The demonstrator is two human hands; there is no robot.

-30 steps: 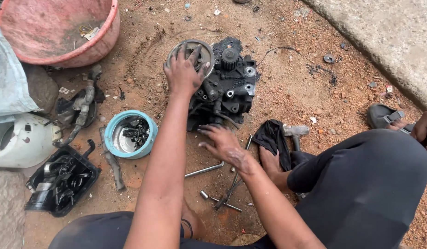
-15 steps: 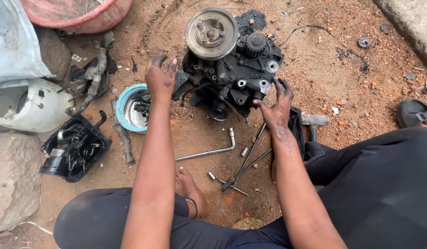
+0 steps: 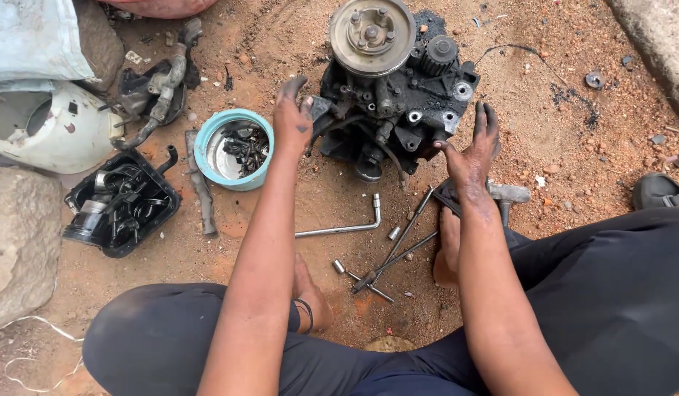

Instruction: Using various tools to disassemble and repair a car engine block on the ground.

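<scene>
A greasy black engine block with a round metal pulley on top stands on the red dirt in front of me. My left hand rests against its left side, fingers spread and blackened with oil. My right hand is open at the block's lower right corner, the thumb touching the casing. Neither hand holds anything. Below the block lie a bent L-shaped wrench and several long socket bars.
A light blue bowl of dark bolts sits left of the block. Further left are a black tray of parts, a white shell, a rock and a hammer head. A concrete edge runs top right.
The view has dropped closer to the block. My left hand slid from the pulley down to the block's left side. My right hand moved from the tools up to its right side.
</scene>
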